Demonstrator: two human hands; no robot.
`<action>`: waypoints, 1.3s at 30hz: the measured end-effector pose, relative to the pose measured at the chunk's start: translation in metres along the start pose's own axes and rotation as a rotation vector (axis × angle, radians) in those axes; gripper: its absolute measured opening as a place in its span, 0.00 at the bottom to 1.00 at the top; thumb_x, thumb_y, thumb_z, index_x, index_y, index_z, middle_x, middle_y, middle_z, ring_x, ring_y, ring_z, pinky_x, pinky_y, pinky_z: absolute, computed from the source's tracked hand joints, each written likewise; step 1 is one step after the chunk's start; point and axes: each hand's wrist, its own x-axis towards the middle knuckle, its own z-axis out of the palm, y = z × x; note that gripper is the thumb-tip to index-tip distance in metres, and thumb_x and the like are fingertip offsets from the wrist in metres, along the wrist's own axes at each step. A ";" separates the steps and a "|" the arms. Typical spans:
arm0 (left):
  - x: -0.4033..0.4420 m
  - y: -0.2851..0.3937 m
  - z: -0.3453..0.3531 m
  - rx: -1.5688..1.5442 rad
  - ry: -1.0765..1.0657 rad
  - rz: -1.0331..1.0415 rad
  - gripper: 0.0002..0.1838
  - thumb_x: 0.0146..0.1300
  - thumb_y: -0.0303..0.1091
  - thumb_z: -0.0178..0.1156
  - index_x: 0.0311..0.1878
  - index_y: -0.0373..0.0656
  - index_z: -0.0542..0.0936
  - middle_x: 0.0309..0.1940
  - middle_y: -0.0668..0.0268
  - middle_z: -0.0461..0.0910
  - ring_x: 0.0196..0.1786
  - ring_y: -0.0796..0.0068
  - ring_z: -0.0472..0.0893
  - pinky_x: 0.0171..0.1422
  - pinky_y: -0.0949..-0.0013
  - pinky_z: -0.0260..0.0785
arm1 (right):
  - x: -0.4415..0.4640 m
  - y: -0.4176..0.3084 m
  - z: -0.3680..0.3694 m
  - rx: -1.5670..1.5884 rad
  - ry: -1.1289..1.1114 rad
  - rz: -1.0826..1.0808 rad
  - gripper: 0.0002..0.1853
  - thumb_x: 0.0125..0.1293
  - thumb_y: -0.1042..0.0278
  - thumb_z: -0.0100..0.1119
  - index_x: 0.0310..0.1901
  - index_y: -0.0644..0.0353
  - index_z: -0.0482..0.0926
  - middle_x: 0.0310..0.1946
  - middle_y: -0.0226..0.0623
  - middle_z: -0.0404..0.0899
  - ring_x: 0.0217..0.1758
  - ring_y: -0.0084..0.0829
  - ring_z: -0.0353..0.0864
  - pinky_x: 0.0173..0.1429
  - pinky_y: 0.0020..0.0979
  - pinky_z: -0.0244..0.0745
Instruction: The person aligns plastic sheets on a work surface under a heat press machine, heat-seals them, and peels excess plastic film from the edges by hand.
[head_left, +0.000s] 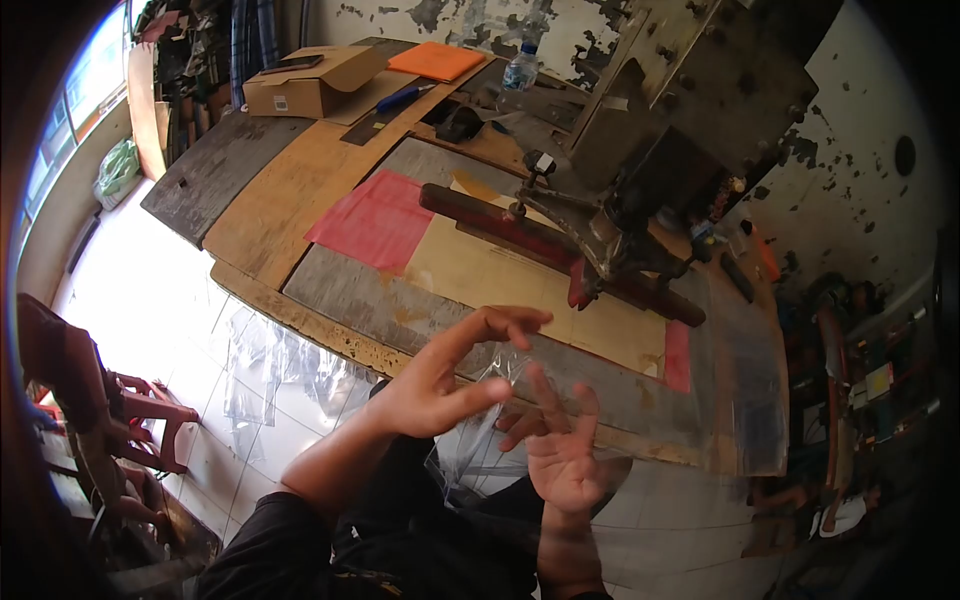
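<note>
My left hand (445, 382) is raised over the front edge of the worktable, its fingers curved and the thumb held apart. Just right of it and lower, my right hand (565, 455) has its palm up and fingers spread, slightly blurred. Neither visibly grips anything. Thin clear plastic (462, 455) shows behind and between the hands, above my lap; whether a finger touches it I cannot tell. Beyond the hands, a yellowish sheet (490, 270) lies on the table under the dark red bar (500, 232) of a press machine, with red sheet material (372, 222) at its left end.
The heavy metal machine (660, 100) stands at the back right. On the table are a cardboard box (290, 97), an orange folder (436, 62), a blue tool (402, 98) and a water bottle (519, 72). Clear plastic scraps (262, 365) hang at the front edge. A red stool (150, 410) stands left.
</note>
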 end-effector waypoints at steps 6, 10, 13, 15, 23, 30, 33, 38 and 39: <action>-0.007 0.012 0.021 0.087 -0.048 -0.193 0.24 0.70 0.36 0.75 0.60 0.37 0.74 0.59 0.56 0.85 0.63 0.69 0.83 0.67 0.61 0.75 | -0.015 0.001 0.005 -0.060 0.032 -0.035 0.43 0.79 0.41 0.46 0.86 0.48 0.43 0.85 0.69 0.47 0.82 0.52 0.65 0.80 0.50 0.59; -0.014 0.006 0.024 0.171 -0.031 -0.143 0.23 0.69 0.36 0.75 0.59 0.38 0.74 0.56 0.56 0.88 0.59 0.69 0.85 0.63 0.62 0.77 | -0.016 0.000 0.002 0.059 -0.032 -0.077 0.41 0.80 0.43 0.46 0.85 0.52 0.45 0.84 0.68 0.51 0.88 0.50 0.54 0.82 0.49 0.55; -0.015 0.012 0.026 0.155 0.028 -0.131 0.18 0.69 0.36 0.75 0.52 0.39 0.78 0.53 0.55 0.90 0.55 0.68 0.88 0.59 0.62 0.79 | -0.017 -0.001 -0.002 0.107 -0.037 -0.099 0.41 0.80 0.44 0.46 0.85 0.55 0.47 0.84 0.68 0.54 0.87 0.52 0.58 0.80 0.48 0.59; -0.014 0.017 0.023 0.329 -0.030 -0.093 0.14 0.68 0.36 0.75 0.46 0.39 0.81 0.52 0.56 0.91 0.53 0.66 0.90 0.59 0.64 0.79 | -0.019 -0.001 -0.004 0.119 -0.028 -0.101 0.40 0.81 0.44 0.45 0.85 0.57 0.48 0.83 0.68 0.55 0.86 0.52 0.60 0.80 0.47 0.61; -0.016 0.030 0.025 0.379 0.002 -0.128 0.08 0.68 0.31 0.72 0.42 0.37 0.84 0.51 0.58 0.91 0.53 0.65 0.92 0.58 0.63 0.80 | -0.023 -0.003 -0.001 0.100 0.040 -0.041 0.42 0.79 0.41 0.44 0.83 0.62 0.52 0.81 0.69 0.60 0.83 0.55 0.64 0.82 0.49 0.56; -0.024 0.029 0.028 0.479 0.059 -0.055 0.13 0.69 0.32 0.72 0.54 0.38 0.87 0.46 0.57 0.91 0.45 0.64 0.90 0.55 0.63 0.81 | -0.027 -0.001 0.000 0.039 0.045 0.037 0.47 0.79 0.36 0.41 0.85 0.66 0.49 0.82 0.64 0.59 0.87 0.49 0.57 0.85 0.48 0.47; -0.029 0.036 0.028 0.629 0.070 -0.123 0.14 0.69 0.33 0.72 0.54 0.38 0.87 0.42 0.57 0.90 0.44 0.61 0.90 0.51 0.63 0.81 | -0.023 0.007 0.001 0.033 -0.075 0.017 0.45 0.82 0.40 0.37 0.86 0.67 0.43 0.85 0.57 0.55 0.90 0.47 0.52 0.89 0.48 0.42; -0.054 0.029 0.016 0.755 0.152 -0.054 0.12 0.70 0.30 0.71 0.54 0.38 0.87 0.42 0.59 0.89 0.44 0.59 0.90 0.48 0.61 0.82 | -0.028 0.029 0.021 0.064 -0.030 0.062 0.45 0.82 0.40 0.37 0.86 0.68 0.44 0.86 0.56 0.54 0.91 0.48 0.49 0.90 0.50 0.38; -0.061 0.027 0.012 0.779 0.172 -0.063 0.12 0.70 0.30 0.71 0.54 0.38 0.87 0.42 0.59 0.89 0.44 0.59 0.90 0.48 0.61 0.82 | -0.031 0.035 0.023 0.089 -0.047 0.071 0.45 0.82 0.40 0.37 0.86 0.68 0.44 0.86 0.56 0.54 0.91 0.48 0.49 0.90 0.50 0.38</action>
